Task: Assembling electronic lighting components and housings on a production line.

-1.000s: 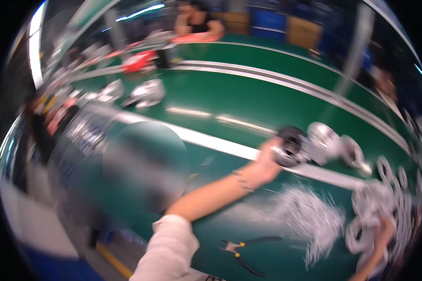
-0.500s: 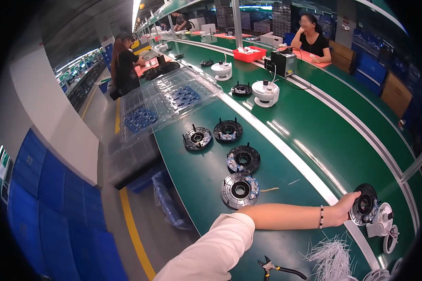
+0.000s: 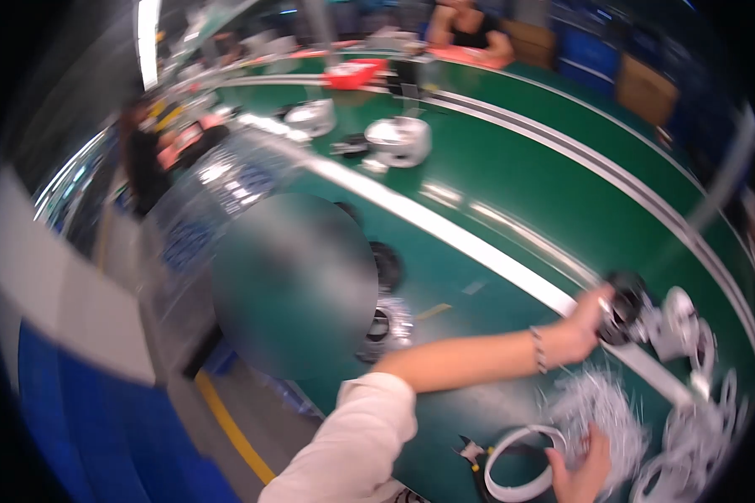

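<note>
The left hand (image 3: 580, 331) reaches out across the green desk (image 3: 512, 193) to about four o'clock in the view, its fingers closed around a black round part (image 3: 625, 303) that sits just beyond the fingertips, at the hand's two o'clock and touching it. A bracelet (image 3: 537, 350) circles that wrist, and a pale sleeve (image 3: 352, 448) covers the upper arm near six o'clock. The right hand (image 3: 580, 471) comes in at five o'clock, fingers curled onto a white ring (image 3: 512, 482) that lies on the desk at its nine o'clock; how firmly it grips I cannot tell through the blur. Black-handled pliers (image 3: 471, 455) lie just left of the ring. Between the two hands spreads a loose heap of thin white ties (image 3: 600, 411). At the black part's three o'clock stand white housings (image 3: 684, 327), close beside it — more white pieces crowd the lower right edge. A white stripe (image 3: 445, 226) runs along the desk from eleven o'clock down to the left hand. Left of the forearm a silvery round part (image 3: 386, 325) and a dark one (image 3: 386, 267) rest on the desk, partly hidden by a blurred grey patch. Farther off at twelve o'clock sit a white round unit (image 3: 401, 141) and a red tray (image 3: 352, 74), its contents too blurred to tell — a person (image 3: 470, 29) sits beyond.
</note>
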Tool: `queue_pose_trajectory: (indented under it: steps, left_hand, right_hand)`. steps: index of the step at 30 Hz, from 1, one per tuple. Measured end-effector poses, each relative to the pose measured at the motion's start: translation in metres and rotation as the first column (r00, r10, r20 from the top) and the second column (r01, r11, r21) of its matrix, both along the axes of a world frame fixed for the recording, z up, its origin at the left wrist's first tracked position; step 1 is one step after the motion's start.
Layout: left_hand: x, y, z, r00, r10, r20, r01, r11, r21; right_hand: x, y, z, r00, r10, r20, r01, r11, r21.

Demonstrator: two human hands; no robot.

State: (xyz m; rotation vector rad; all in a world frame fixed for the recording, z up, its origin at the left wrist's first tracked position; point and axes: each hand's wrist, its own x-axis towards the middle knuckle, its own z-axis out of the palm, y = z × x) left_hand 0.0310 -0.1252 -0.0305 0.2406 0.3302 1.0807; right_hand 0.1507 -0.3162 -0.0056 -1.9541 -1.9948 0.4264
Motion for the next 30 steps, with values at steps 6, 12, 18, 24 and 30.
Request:
queue_pose_trajectory:
  steps: [6, 12, 18, 24, 30]
  left_hand:
    - [-0.022, -0.006, 0.001, 0.979, 0.069, -0.194, -0.051, 0.994, 0.099]
    - [-0.012, -0.011, -0.008, 0.960, 0.098, -0.263, -0.078, 0.993, 0.085]
    - [-0.013, -0.014, -0.009, 0.946, 0.079, -0.314, -0.039, 0.990, 0.133]
    - [-0.002, -0.023, -0.007, 0.952, 0.108, -0.287, -0.052, 0.979, 0.197]
    - [0.007, -0.051, -0.015, 0.939, 0.015, -0.343, 0.108, 0.935, 0.338]
  right_hand:
    - [-0.006, 0.007, 0.002, 0.845, 0.530, -0.071, -0.533, 0.827, -0.180]
    - [0.001, -0.004, -0.003, 0.853, 0.497, -0.160, -0.512, 0.856, -0.067]
    - [-0.012, -0.014, -0.006, 0.819, 0.574, 0.026, -0.556, 0.804, -0.210]
    - [0.004, -0.018, -0.005, 0.882, 0.466, -0.072, -0.470, 0.879, -0.074]
    - [0.042, 0.000, 0.006, 0.895, 0.112, -0.431, 0.107, 0.885, 0.453]
